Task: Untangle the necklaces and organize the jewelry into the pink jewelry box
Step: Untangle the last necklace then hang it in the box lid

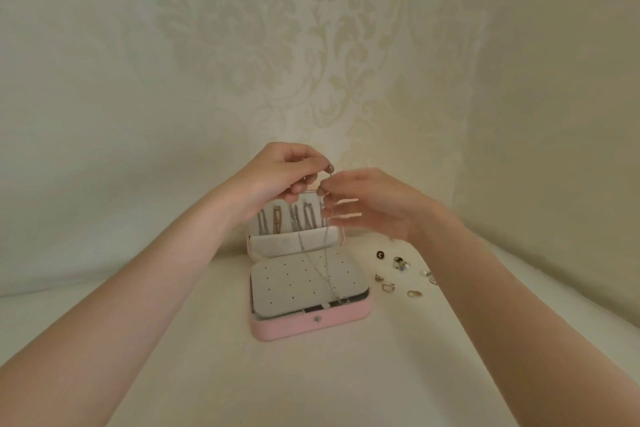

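- One pink jewelry box, standing open near the middle of the surface, lid upright at the far side, snap button on the front wall.
- One grey perforated panel lying flat across the box's base.
- Several chains already hung in a row inside the lid, lower ends tucked behind a grey pocket; exact number not clear, four or so.
- One thin silver necklace held up above the box, its two strands hanging down in front of the lid and over the perforated panel, lower end reaching the panel's near edge.
- About seven rings scattered loose on the surface just right of the box, partly hidden by the right forearm.
- Surface: pale cream cloth, plain, running under the box and the rings.
- Behind: cream backdrop with a faint floral damask pattern, rising straight from the surface.
- Left hand: fingers curled, thumb and forefinger pinching the top of the necklace above the lid.
- Right hand: thumb and forefinger pinching the same necklace just beside the left fingertips, other fingers loosely spread; slightly blurred.
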Available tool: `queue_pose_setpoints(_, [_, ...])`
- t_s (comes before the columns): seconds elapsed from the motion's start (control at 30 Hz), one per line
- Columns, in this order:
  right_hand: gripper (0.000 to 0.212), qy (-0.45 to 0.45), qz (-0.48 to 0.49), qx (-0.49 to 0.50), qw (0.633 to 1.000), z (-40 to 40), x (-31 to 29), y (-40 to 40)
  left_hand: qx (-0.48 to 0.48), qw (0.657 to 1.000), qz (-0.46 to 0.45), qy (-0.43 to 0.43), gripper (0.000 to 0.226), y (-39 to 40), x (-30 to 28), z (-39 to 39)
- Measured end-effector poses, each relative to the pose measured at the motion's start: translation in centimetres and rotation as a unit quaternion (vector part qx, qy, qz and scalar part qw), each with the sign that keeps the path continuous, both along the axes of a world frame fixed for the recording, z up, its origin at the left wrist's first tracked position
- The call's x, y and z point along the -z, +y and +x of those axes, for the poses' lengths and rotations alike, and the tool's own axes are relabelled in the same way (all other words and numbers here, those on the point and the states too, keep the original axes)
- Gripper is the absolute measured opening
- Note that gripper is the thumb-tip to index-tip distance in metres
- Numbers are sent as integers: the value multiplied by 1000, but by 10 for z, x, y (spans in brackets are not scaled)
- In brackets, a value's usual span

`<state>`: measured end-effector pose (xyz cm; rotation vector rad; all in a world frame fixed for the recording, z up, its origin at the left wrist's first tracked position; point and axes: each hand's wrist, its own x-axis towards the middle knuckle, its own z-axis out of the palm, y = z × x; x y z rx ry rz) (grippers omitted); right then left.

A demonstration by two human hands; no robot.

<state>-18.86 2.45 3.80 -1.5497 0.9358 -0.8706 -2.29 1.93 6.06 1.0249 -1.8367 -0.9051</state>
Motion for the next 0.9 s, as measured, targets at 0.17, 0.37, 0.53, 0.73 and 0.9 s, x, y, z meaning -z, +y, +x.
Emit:
queue_pose_setpoints(0.17, [19,-243,18,111,964,3,-9,-22,-29,999,3,12,18,-12,14,16])
queue_pose_setpoints(0.37, [29,-284,-8,161,945,18,-14,-41,-39,999,12,33,18,-28,36,21])
queue_pose_setpoints(0.53, [33,-514,109,135,840,24,-28,-54,-34,999,13,13,19,-37,49,18])
queue_pose_setpoints(0.73, [32,-552,78,182,810,4,-29,-71,-65,994,67,64,21,-48,68,28])
queue_pose_setpoints(0.9, [31,-549,73,194,810,-6,-23,-77,-52,995,71,45,18,-52,67,24])
